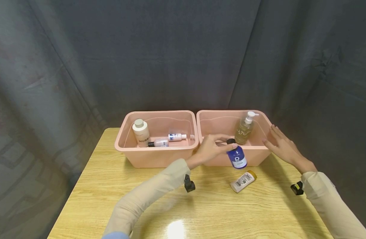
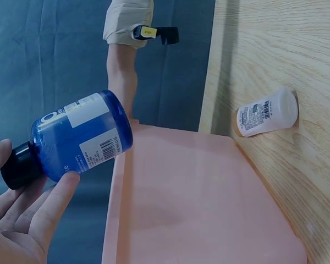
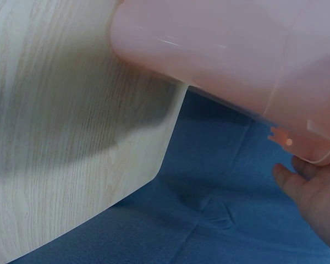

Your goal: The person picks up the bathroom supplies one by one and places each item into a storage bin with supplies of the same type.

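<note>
My left hand (image 1: 211,148) pinches a blue bottle (image 1: 237,157) by its black cap, just in front of the right pink bin (image 1: 254,156). In the left wrist view the bottle (image 2: 82,135) is tilted, its label and barcode showing. My right hand (image 1: 286,150) rests on that bin's right rim with its fingers extended. Seen from the right wrist, this hand (image 3: 319,201) touches the rim's edge, with some fingers out of view. A pump bottle (image 1: 243,133) with a white top stands inside the right bin.
A small white bottle with a yellow-brown cap (image 1: 243,181) lies on the wooden table (image 1: 213,209), before the right bin. The left pink bin (image 1: 159,158) holds a white bottle (image 1: 141,133) and two small lying bottles (image 1: 161,142). Dark curtains (image 1: 171,59) hang behind.
</note>
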A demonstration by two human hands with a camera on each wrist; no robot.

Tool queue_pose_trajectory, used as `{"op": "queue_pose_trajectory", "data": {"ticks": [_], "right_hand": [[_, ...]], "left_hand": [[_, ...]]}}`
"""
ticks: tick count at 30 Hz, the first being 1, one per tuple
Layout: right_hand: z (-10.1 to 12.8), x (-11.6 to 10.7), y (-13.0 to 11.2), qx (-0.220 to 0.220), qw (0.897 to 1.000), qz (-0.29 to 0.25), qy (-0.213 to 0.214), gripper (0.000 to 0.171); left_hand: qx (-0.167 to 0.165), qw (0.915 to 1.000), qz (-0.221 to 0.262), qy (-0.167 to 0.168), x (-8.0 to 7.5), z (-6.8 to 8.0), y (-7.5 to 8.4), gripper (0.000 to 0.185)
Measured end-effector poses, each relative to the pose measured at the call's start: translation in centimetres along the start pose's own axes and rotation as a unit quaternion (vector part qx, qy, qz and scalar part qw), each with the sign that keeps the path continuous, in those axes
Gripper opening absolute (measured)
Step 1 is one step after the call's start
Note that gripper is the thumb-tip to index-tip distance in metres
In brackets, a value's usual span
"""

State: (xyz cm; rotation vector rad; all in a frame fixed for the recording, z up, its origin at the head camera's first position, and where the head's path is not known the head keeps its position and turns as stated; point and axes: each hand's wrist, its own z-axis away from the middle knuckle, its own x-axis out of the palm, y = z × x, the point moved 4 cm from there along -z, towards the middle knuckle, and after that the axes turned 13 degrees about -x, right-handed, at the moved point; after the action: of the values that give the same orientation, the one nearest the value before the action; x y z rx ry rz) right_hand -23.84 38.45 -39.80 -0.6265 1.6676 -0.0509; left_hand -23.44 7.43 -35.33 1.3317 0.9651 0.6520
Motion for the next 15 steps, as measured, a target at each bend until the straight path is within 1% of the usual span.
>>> {"op": "queue_pose_trajectory", "data": {"ticks": [6, 10, 15], "right_hand": [[0.03, 0.03, -0.01, 0.003, 1.0, -0.004, -0.004, 0.082], [0.06, 0.01, -0.05, 0.003, 1.0, -0.004, -0.003, 0.082], [0.08, -0.01, -0.09, -0.002, 1.0, -0.002, 0.001, 0.081]], "left_hand": [[0.004, 0.9998, 0.02, 0.007, -0.31, -0.19, 0.44, 0.027], [0.008, 0.9995, 0.024, 0.017, -0.55, -0.37, 0.74, 0.027], [0.014, 0.9988, 0.025, 0.039, -0.86, -0.63, 0.91, 0.028]]}}
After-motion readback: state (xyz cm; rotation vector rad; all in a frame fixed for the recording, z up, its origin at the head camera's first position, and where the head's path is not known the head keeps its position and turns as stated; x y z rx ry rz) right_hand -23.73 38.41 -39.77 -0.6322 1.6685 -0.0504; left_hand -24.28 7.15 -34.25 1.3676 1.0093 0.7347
